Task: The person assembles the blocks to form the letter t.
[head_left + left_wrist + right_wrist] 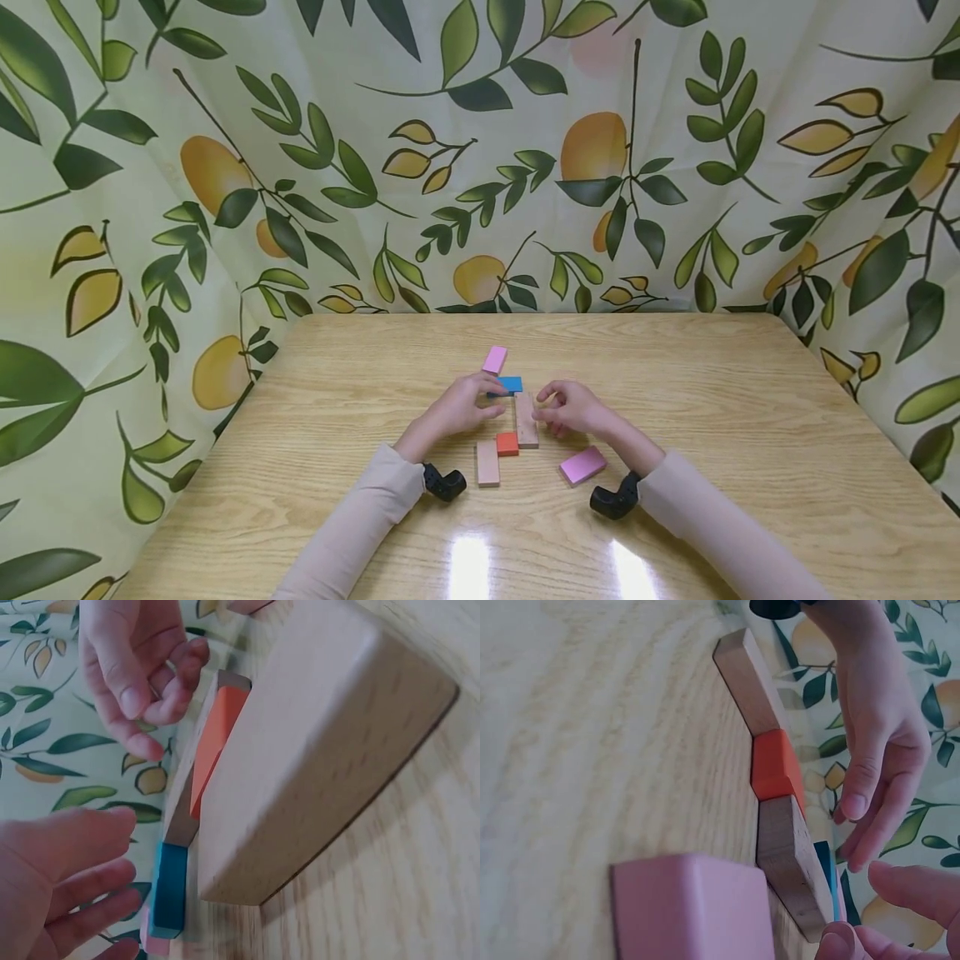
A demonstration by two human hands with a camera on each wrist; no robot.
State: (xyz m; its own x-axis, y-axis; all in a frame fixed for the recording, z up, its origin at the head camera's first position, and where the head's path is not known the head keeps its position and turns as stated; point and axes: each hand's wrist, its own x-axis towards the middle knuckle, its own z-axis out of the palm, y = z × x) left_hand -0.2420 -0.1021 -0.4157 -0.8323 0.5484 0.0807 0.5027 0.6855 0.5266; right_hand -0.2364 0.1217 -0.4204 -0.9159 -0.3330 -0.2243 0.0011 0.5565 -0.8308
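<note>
Near pink block [582, 466] lying right; pale block [487, 464] touching orange block [507, 444] | wooden block [527, 423] lying mid-tabletop [712, 400], orange crowding its left; probably handling light, stiff, smooth, you're wanting its long sides | left grip [461, 406], right grip [573, 406] curving loosely, holding nothing | blue block [512, 384] blocking wood's far end | far pink block [495, 359] beyond

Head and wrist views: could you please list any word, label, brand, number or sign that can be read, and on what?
None can be read: the blocks, table and patterned cloth show no lettering.
Any marks on the black wrist devices are too small to read.
</note>
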